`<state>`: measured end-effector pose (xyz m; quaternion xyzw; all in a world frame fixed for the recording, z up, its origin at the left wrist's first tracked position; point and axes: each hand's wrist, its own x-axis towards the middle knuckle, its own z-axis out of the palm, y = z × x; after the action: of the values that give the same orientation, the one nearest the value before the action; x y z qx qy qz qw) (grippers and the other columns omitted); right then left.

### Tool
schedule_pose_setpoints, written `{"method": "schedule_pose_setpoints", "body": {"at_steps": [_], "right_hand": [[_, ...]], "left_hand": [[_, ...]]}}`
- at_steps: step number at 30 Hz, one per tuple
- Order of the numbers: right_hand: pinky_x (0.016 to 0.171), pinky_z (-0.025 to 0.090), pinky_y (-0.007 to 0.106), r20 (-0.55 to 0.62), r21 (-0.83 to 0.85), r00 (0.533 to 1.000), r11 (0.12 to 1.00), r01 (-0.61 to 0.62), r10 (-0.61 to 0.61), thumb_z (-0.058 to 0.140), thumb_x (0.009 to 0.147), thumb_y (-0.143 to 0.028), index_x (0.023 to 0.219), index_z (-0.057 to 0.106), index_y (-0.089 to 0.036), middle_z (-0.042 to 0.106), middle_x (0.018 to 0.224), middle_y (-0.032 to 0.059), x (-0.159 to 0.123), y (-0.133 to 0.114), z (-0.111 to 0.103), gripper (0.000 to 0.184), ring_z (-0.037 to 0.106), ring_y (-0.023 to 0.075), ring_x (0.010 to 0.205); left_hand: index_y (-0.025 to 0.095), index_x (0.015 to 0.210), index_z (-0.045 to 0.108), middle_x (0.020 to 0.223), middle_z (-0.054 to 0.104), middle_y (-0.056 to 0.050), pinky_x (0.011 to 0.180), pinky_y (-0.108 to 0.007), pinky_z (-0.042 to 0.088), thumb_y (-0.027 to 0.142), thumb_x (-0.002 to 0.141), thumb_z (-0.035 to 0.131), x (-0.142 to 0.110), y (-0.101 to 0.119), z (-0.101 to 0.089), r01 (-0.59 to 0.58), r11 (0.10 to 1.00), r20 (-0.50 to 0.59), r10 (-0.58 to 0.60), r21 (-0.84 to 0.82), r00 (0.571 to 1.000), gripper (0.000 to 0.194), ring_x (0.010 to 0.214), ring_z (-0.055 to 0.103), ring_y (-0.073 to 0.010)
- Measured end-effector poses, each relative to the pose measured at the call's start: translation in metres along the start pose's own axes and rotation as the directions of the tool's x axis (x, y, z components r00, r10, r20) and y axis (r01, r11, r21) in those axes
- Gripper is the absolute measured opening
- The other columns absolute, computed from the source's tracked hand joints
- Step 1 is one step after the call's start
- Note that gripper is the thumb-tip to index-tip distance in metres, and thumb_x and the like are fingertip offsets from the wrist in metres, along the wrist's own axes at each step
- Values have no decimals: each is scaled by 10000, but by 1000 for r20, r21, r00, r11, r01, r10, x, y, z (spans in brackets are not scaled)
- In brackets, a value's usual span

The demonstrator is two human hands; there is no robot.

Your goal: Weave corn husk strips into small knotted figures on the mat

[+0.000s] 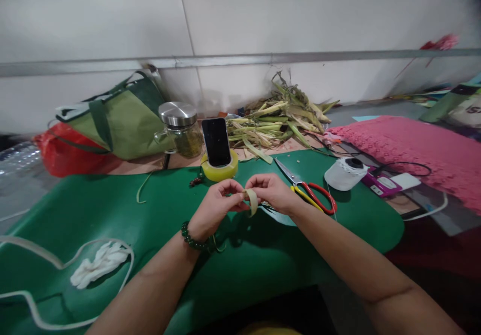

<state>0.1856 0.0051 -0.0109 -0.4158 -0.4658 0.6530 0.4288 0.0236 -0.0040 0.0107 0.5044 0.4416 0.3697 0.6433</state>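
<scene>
Between my two hands, over the middle of the green mat, is a pale green leaf strip bent into a curl. The fingertips of my left hand, with a dark beaded bracelet at its wrist, pinch one end of it. My right hand pinches the strip from the other side, fingers closed and nearly touching the left ones. Just right of my right hand lie scissors with red and yellow handles, blades pointing away. The strip's far end is partly hidden by my fingers.
A phone leans on a yellow tape roll ahead. Behind lie a heap of leaves, a glass jar and a green bag. A white thread spool stands right; a white cord and crumpled cloth lie left.
</scene>
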Motion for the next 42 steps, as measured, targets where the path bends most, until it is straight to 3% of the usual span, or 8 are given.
{"method": "schedule_pose_setpoints", "body": {"at_steps": [5,14,21,27,32,36,42], "right_hand": [[437,445,204,12,86,994,990,-109,108,852,450,-340,633,647,-132,628,491,-9,0,-1,-2,344,545,84,402],[464,441,191,39,29,999,999,-16,15,863,488,-373,647,645,-134,630,535,-17,-2,-2,-1,360,551,73,456],[509,479,208,69,51,997,998,-41,37,835,545,-416,691,652,-133,676,603,8,-1,-2,-6,367,573,75,471],[488,489,197,102,67,993,996,-67,60,841,536,-419,700,643,-129,665,572,3,-2,-1,-5,387,600,89,471],[469,493,182,127,111,990,991,-71,56,847,541,-394,676,638,-120,667,579,-2,-1,-2,-7,370,590,74,440],[482,501,176,133,123,990,991,-53,36,847,558,-391,690,652,-119,667,582,1,-3,-4,-5,360,597,72,463],[481,487,157,140,163,990,987,-7,-16,867,523,-389,678,653,-126,669,585,1,-4,-3,0,373,593,61,472]], "left_hand": [[139,686,604,659,640,-1,579,-233,531,352,612,782,0,1,-3,-29,999,48,27,37,998,287,560,639,-118],[152,658,559,596,630,14,549,-225,525,346,639,758,0,-1,0,-38,998,-13,39,54,999,277,530,642,-121],[146,745,610,701,676,-24,553,-224,511,361,680,735,-1,3,-4,12,1000,60,-13,28,998,257,540,645,-116],[141,707,604,665,629,16,571,-203,505,339,641,780,0,0,-6,-29,999,57,28,13,998,273,556,615,-90],[138,761,611,729,673,-14,582,-210,510,412,648,776,3,0,-10,81,990,148,-63,-118,987,339,557,612,-85],[141,709,572,683,652,7,577,-203,510,379,595,818,3,-1,-9,84,984,128,-64,-158,990,361,547,612,-84],[147,714,589,643,649,16,576,-192,511,345,639,792,3,-5,-6,22,990,77,-11,-136,997,294,570,626,-92]]}}
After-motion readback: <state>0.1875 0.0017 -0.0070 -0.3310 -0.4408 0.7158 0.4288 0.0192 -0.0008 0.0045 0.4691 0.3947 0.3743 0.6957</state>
